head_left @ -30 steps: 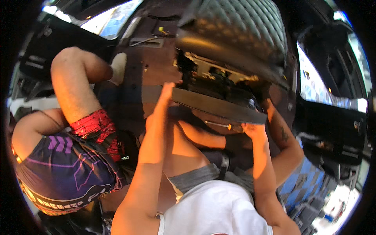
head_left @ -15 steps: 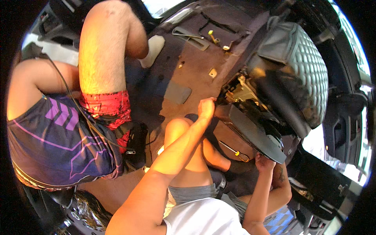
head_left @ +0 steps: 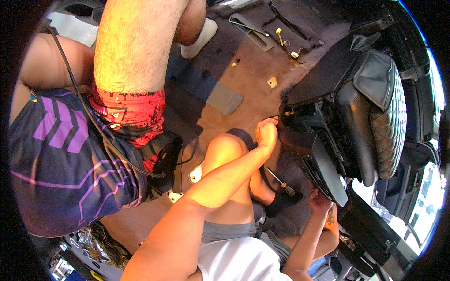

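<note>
A black leather car seat [head_left: 356, 136] with a quilted cover stands tilted at the right, its dark side panel [head_left: 304, 140] facing me. My left hand [head_left: 268, 133] is closed at the panel's far left end, against the seat's lower edge. Its fingertips are partly hidden there. Close to the panel's near end, my right hand [head_left: 320, 199] has its fingers curled at the edge of a grey-black trim piece [head_left: 330, 175]. The panel covers part of that hand. A screwdriver [head_left: 282, 184] lies on the brown carpet between my two arms.
Another person in red shorts [head_left: 126, 107] sits close on my left, a black cable [head_left: 77, 89] across them. Clips [head_left: 294, 55] and a grey bracket [head_left: 253, 33] lie on the far carpet [head_left: 187, 100]. Beyond the seat is the door side [head_left: 419, 164].
The seat has turned and tipped to the right, so its metal underside frame is no longer exposed. Both hands have stayed at the panel and moved with it. My view has shifted.
</note>
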Motion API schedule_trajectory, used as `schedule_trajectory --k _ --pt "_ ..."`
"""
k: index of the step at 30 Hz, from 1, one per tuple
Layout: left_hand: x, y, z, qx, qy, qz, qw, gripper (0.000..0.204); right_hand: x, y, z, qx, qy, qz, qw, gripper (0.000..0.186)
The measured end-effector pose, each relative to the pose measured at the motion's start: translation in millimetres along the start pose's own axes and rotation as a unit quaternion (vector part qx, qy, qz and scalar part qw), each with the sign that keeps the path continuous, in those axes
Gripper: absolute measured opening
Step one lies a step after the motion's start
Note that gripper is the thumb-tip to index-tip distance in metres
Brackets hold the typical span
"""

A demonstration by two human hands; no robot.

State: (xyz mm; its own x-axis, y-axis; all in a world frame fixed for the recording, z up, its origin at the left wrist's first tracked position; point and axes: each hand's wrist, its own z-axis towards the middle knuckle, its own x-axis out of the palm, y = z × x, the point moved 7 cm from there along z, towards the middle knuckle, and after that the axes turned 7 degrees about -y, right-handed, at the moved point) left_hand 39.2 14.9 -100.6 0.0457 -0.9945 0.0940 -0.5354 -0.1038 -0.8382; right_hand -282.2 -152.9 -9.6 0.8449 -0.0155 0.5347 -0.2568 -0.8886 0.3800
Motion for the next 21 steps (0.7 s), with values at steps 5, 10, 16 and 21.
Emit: schedule_trajectory --k 5,10,16,21 --pt "-1 -5 -3 0.021 -0.012 0.038 0.999 0.033 4 8 -4 -0.035 -0.017 -0.014 0.999 0.041" --pt "-3 -24 -4 0.093 -0.011 0.1 0.991 0.035 12 9 -5 -0.092 -0.033 -0.05 0.994 0.042" --pt "7 -37 -9 0.112 0.08 0.253 0.958 0.042 13 16 -13 -0.078 -0.026 -0.105 0.991 0.046" --pt "14 -32 -13 -0.022 0.132 0.002 0.991 0.053 -20 19 -9 0.021 0.043 -0.093 0.995 0.052"
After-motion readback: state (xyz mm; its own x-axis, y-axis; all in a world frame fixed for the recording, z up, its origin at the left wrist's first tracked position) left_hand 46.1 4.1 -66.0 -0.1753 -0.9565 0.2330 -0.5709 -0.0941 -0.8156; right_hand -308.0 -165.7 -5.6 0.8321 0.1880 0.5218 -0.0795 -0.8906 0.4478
